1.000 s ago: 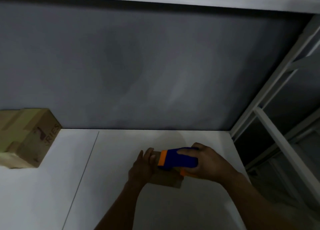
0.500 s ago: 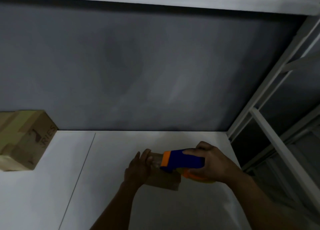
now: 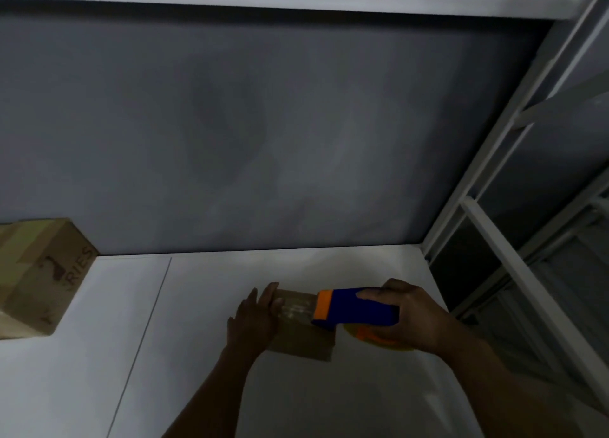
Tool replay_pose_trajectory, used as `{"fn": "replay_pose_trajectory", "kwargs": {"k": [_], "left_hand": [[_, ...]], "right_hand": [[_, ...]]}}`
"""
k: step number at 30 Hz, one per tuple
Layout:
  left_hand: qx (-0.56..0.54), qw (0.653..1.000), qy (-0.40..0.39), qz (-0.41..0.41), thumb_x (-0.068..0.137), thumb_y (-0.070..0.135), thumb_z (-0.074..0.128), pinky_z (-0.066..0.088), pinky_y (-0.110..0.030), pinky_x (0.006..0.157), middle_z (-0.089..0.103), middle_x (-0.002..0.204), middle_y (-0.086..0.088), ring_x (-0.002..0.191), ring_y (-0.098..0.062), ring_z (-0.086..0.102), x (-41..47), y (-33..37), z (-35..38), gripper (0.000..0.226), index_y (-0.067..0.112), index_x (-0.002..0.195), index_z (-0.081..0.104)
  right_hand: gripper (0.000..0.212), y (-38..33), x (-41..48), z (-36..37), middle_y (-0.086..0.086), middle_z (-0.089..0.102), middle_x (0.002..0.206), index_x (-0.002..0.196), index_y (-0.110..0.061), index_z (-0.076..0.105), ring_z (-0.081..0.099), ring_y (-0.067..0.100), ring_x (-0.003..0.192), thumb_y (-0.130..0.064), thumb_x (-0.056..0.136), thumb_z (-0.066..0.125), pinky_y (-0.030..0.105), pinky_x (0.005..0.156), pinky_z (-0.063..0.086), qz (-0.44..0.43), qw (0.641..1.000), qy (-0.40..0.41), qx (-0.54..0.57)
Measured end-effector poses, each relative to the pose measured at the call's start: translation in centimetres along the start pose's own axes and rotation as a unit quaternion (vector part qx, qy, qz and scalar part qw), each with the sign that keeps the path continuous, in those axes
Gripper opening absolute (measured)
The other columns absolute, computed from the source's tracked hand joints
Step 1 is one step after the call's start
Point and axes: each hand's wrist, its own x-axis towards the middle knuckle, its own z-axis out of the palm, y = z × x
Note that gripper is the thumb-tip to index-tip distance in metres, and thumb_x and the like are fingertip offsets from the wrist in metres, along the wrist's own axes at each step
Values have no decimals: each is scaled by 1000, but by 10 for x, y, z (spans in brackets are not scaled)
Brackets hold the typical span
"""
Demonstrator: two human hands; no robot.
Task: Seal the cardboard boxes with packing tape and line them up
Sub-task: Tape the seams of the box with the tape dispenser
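A small cardboard box [image 3: 301, 340] lies on the white table [image 3: 184, 355] right of the middle, with a shiny strip of tape across its top. My left hand [image 3: 255, 317] rests against the box's left side, fingers straight. My right hand [image 3: 408, 319] grips a blue and orange tape dispenser [image 3: 354, 311], whose orange front edge sits on the box top. A yellowish tape roll shows under the dispenser. A larger taped cardboard box [image 3: 43, 278] stands at the far left by the wall.
A grey wall [image 3: 263, 124] closes the table's far edge. White metal shelving [image 3: 514, 259] stands past the table's right edge. A thin seam line [image 3: 145, 332] runs across the tabletop left of my hands.
The dispenser has slid to the right across the small box, leaving more taped top uncovered. My left hand stays against the box's left side. The view has shifted slightly.
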Motion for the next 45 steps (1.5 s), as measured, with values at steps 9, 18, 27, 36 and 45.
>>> {"fn": "replay_pose_trajectory", "kwargs": {"k": [9,18,27,36,45], "left_hand": [[164,970,42,174,95,60,-2,23,-56,111,9,158,0,145,-28,13,-17,6,-3,68,28,149,22],[284,912,-11,295,90,73,14,7,-45,114,35,152,-5,140,-27,29,-31,15,11,81,18,147,31],[262,927,7,267,90,61,30,38,-53,103,47,144,-1,134,-24,33,-34,13,5,64,22,140,37],[268,942,21,201,98,58,10,41,-59,94,42,147,-2,136,-26,29,-31,-32,-24,60,26,140,39],[268,941,17,206,97,60,11,37,-60,95,34,152,-3,138,-27,23,-25,-36,-27,60,33,147,27]], "right_hand": [[63,1,1,11,-11,42,108,134,-36,47,44,1,95,-30,78,75,-3,72,31,10,1000,20,14],[62,-8,6,14,-11,37,107,135,-42,45,42,2,93,-43,78,71,10,78,33,2,999,23,-25],[67,-13,-3,9,-9,41,113,136,-41,44,43,5,98,-41,76,74,12,81,36,19,1000,8,-2],[66,-46,19,35,-3,40,126,140,-39,40,45,13,113,-42,81,70,12,88,36,-21,1000,12,14],[68,-28,10,15,-3,46,116,136,-36,46,47,10,102,-33,75,77,4,80,37,7,999,6,47]]}}
